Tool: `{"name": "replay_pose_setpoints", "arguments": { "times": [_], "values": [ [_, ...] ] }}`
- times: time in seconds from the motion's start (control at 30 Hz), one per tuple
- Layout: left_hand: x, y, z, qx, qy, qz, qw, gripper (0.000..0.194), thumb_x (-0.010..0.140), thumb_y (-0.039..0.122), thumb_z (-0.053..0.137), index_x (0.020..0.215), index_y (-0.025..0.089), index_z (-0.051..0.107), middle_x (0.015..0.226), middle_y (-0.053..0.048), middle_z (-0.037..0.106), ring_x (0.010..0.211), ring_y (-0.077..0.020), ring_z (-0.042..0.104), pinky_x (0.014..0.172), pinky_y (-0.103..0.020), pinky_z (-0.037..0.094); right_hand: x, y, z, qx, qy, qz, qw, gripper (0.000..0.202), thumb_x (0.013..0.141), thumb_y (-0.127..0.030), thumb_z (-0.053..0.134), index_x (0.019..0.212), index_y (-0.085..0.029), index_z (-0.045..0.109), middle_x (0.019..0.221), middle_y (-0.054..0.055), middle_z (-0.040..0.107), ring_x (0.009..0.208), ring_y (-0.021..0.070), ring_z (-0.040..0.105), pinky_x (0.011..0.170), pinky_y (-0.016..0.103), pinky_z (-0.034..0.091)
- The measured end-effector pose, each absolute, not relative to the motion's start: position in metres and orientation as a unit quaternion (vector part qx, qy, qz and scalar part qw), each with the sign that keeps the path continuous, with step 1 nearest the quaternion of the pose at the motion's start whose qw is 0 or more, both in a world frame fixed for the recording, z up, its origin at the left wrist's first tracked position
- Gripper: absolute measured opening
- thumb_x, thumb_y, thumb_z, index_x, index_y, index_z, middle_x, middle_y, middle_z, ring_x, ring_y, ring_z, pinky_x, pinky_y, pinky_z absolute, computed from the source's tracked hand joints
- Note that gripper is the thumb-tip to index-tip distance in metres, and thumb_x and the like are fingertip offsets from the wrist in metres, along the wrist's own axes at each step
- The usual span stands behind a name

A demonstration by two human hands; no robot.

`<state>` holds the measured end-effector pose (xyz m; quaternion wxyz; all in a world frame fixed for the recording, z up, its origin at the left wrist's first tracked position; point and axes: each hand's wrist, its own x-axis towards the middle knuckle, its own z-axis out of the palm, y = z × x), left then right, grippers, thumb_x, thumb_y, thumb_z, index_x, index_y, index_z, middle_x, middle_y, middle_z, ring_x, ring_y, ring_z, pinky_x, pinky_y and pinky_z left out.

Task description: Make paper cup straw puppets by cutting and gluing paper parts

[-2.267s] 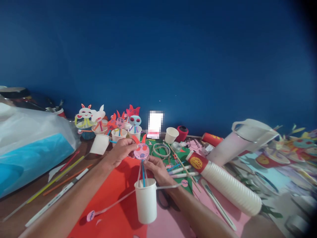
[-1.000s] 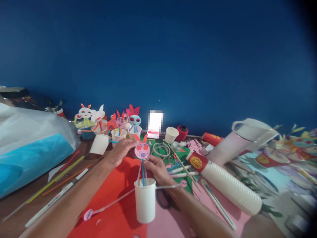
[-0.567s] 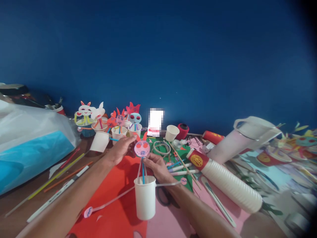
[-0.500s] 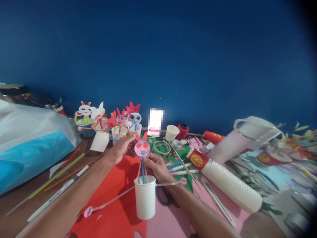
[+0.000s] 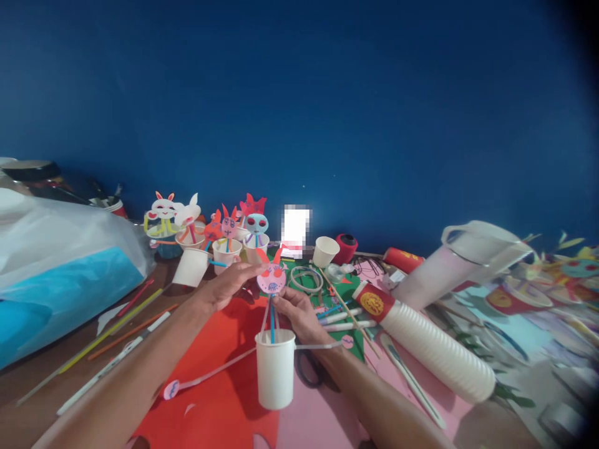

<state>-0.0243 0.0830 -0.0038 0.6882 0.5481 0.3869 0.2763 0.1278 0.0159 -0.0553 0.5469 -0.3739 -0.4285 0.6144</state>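
Note:
A pink paper face with red eyes and orange ears tops a blue straw. The straw rises out of a white paper cup. Pale paper strips stick out of the cup on both sides, each ending in a pink disc. My left hand pinches the face's upper left edge near one ear; its fingertips are partly hidden. Just below the face, my right hand is closed with thumb and finger on the top of the straw.
Similar cup figures stand at the back left. A stack of paper cups, a pitcher and markers lie right. Scissors lie behind the cup. A plastic bag fills the left, beside pipe cleaners.
My left fingers have shifted from beside the ear onto the face's upper left edge. The face has turned slightly. My right hand has stayed at the straw.

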Motion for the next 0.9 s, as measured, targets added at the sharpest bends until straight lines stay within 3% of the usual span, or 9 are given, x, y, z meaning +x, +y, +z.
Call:
{"name": "replay_pose_setpoints", "arguments": {
  "times": [0.53, 0.73, 0.9],
  "values": [
    [-0.055, 0.080, 0.007, 0.539, 0.417, 0.253, 0.687, 0.035, 0.072, 0.046, 0.055, 0.074, 0.011, 0.062, 0.068, -0.008, 0.064, 0.054, -0.0134, 0.055, 0.050, -0.024, 0.042, 0.136, 0.024, -0.057, -0.373, -0.389, 0.603, 0.588, 0.028, 0.065, -0.038, 0.066, 0.058, -0.017, 0.048, 0.045, -0.008, 0.040, 0.037, 0.0038, 0.028, 0.037, 0.019, 0.018],
    [-0.074, 0.065, -0.028, 0.418, 0.406, 0.375, 0.721, 0.015, 0.070, 0.028, 0.061, 0.074, 0.013, 0.061, 0.067, -0.005, 0.063, 0.054, -0.0113, 0.055, 0.053, -0.024, 0.045, 0.140, 0.025, -0.052, -0.371, -0.364, 0.592, 0.616, 0.029, 0.068, -0.041, 0.064, 0.063, -0.019, 0.047, 0.047, -0.008, 0.039, 0.037, 0.0047, 0.030, 0.038, 0.020, 0.022],
    [-0.053, 0.036, -0.047, 0.447, 0.370, 0.327, 0.746, 0.017, 0.065, 0.024, 0.065, 0.081, 0.016, 0.065, 0.080, -0.007, 0.067, 0.071, -0.0165, 0.061, 0.068, -0.028, 0.046, 0.145, 0.027, -0.051, -0.372, -0.364, 0.574, 0.632, 0.026, 0.070, -0.040, 0.062, 0.066, -0.019, 0.047, 0.048, -0.008, 0.039, 0.038, 0.0053, 0.032, 0.039, 0.020, 0.024]
  ]
}}
